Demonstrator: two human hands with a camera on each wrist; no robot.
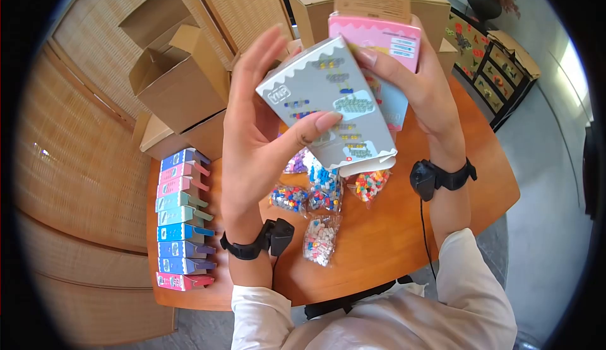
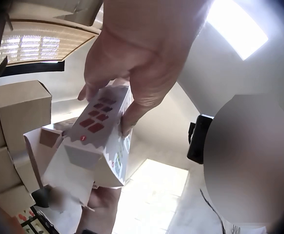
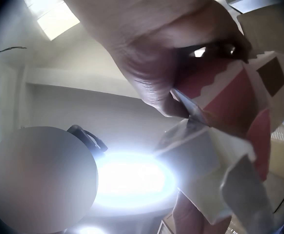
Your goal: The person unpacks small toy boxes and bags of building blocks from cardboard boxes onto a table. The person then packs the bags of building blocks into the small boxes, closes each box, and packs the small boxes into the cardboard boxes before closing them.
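Observation:
In the head view, my left hand grips a grey toy-brick box, its thumb pressed on the printed face. The box is tilted, and a flap stands out at its lower end. A pink and pale-blue box sits right behind it, gripped by my right hand. That hand's thumb reaches to the grey box's edge. A brown cardboard flap rises from the pink box's upper end. Open flaps of the grey box show in the left wrist view. Both boxes are held above the table.
Several clear bags of small bricks lie on the wooden table below my hands. A row of coloured boxes with open flaps lines the table's left edge. Cardboard cartons stand at the back left, others at the back.

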